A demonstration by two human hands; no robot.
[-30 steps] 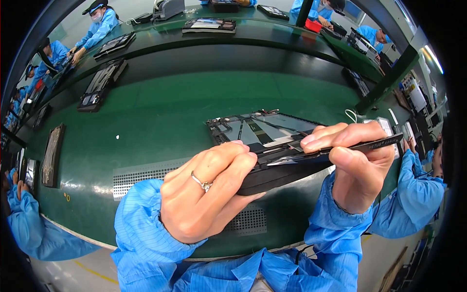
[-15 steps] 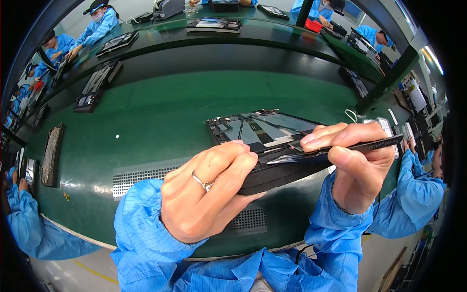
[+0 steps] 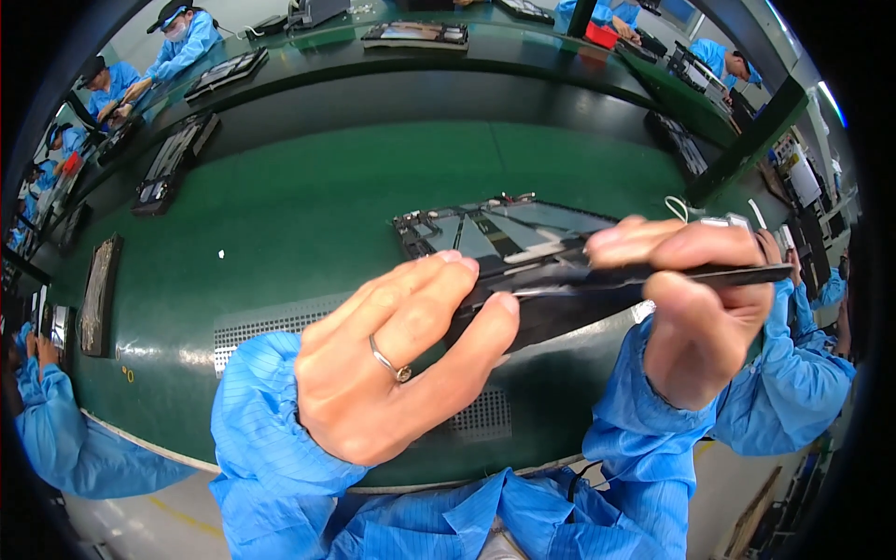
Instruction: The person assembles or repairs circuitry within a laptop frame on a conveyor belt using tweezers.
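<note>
An opened tablet-like device (image 3: 485,233), with grey panels, black strips and a thin frame, sits tilted in a thick black holder (image 3: 569,322). My left hand (image 3: 392,364), wearing a ring, grips the holder's near-left edge, fingertips on top of the rim. Black tweezers (image 3: 777,273) are pinched between the thumb and fingers of my right hand (image 3: 700,313). They lie almost level along the device's near edge, tip pointing left toward my left thumb. Motion blurs the tip, so I cannot tell whether it touches the device.
A perforated metal sheet (image 3: 266,331) lies on the green table, partly under my arms. A black tray (image 3: 100,294) and yellow rings (image 3: 129,375) are at left. More devices (image 3: 173,168) stand beyond, near a green post (image 3: 751,140). Co-workers in blue (image 3: 784,383) sit on both sides.
My right hand has moved slightly right with the tweezers, which now lie more level. My left thumb has shifted right along the holder's edge.
</note>
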